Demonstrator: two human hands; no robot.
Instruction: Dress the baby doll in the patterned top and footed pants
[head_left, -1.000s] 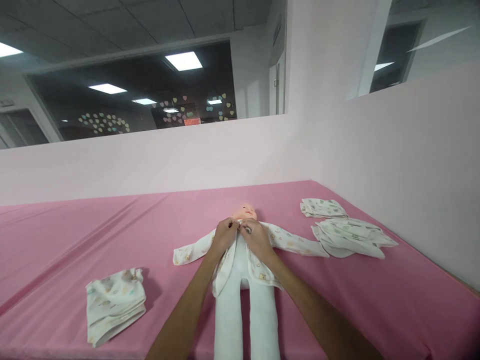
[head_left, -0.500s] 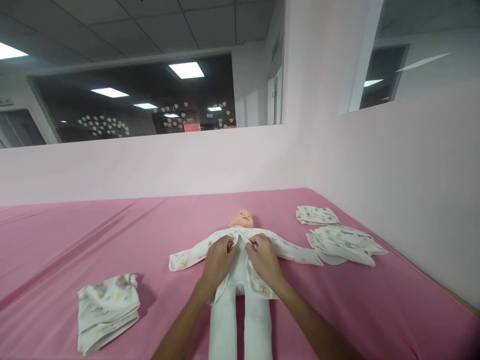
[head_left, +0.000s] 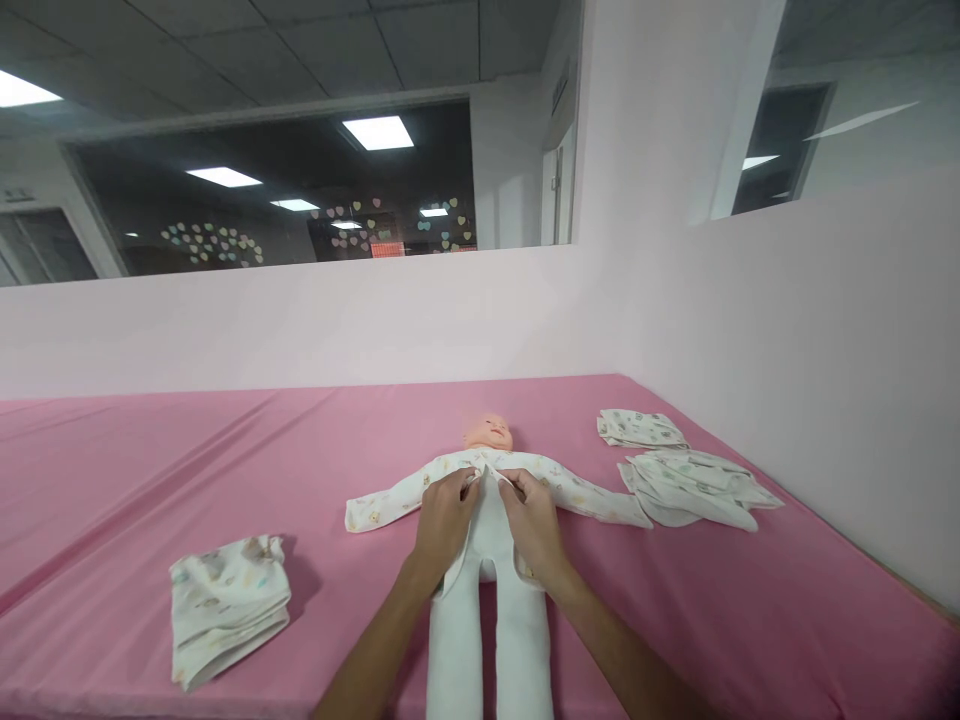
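Doll [head_left: 489, 560]: lies on its back at lower centre of the frame, head [head_left: 488, 433] toward the wall, white legs running off the bottom edge.
Printed top [head_left: 559, 487]: worn by the doll, sleeves spread to either side, front panels open over the chest.
Left hand [head_left: 444, 518]: fingers pinched on the edge of the left-of-frame front panel, just below the doll's neck.
Right hand [head_left: 535, 520]: fingers pinched on the edge of the opposite front panel, close beside the left hand; the two panel edges are near but not joined.
Fastener: too small to make out; cannot tell whether snaps or buttons.
Pink sheet [head_left: 225, 450]: covers the desk under the doll, with creases at left of frame.
Folded garment [head_left: 226, 604]: lower left of frame, well apart from the doll.
Loose garments [head_left: 694, 482]: right of frame, near the right-of-frame sleeve end, with a smaller folded piece [head_left: 641, 428] behind them.
Risk, misalignment: judged likely if the panels meet off level, leaving the front skewed.
Risk, slip: thin fabric may escape a fingertip pinch if pulled sideways.
Risk, doll shift: a pull on one panel only may drag the light body across the sheet.
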